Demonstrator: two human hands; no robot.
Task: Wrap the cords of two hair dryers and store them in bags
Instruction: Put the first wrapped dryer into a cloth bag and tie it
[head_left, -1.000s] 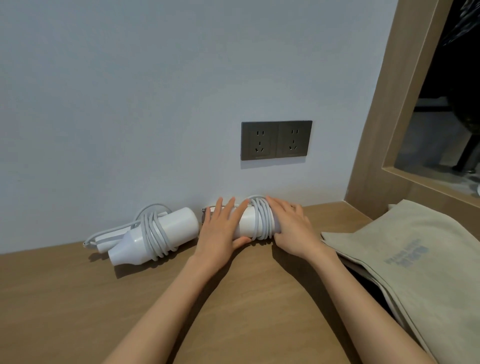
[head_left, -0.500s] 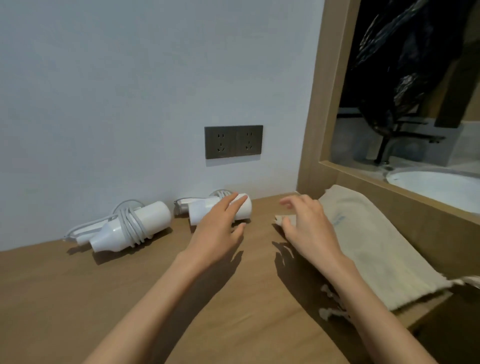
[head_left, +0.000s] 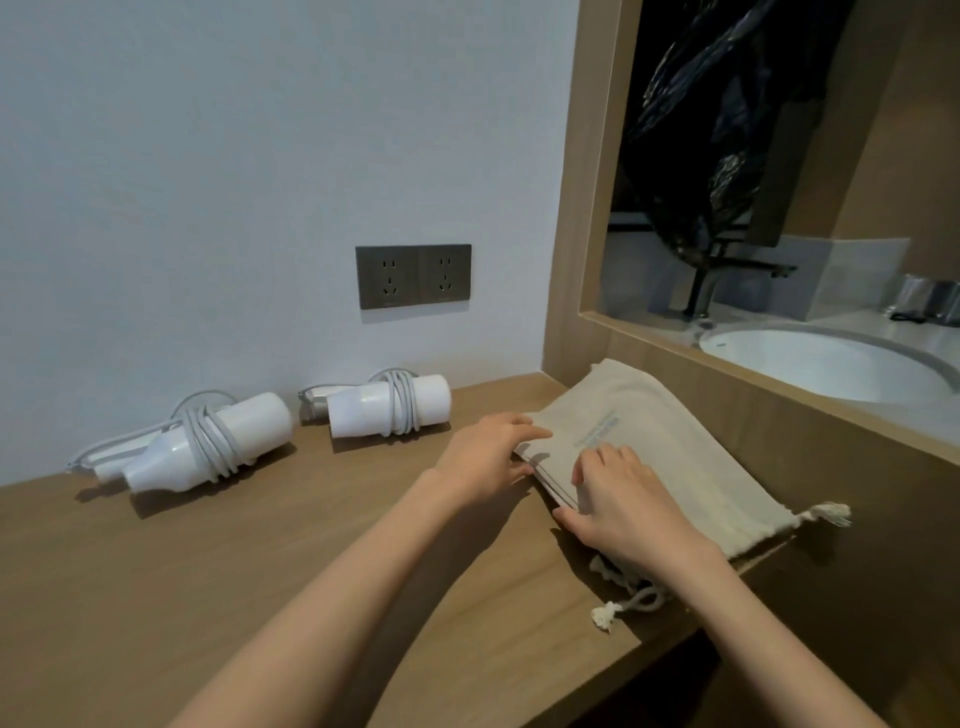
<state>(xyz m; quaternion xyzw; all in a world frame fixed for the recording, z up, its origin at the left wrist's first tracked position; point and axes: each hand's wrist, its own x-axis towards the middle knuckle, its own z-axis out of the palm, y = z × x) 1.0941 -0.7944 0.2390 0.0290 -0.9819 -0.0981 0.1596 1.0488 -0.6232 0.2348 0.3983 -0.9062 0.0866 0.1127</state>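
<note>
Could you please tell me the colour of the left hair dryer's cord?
The cord is light grey; the head view shows it.

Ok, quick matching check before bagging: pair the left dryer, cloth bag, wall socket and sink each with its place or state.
Things:
1. left dryer
2. cloth bag
3. wall socket
4. sink

Places or states:
A. nothing plugged in
B. beyond the wooden frame
C. edge held by left hand and right hand
D. cord wound round it, lying on the counter

Pairs: 1-D; 2-C; 3-A; 4-B
</note>
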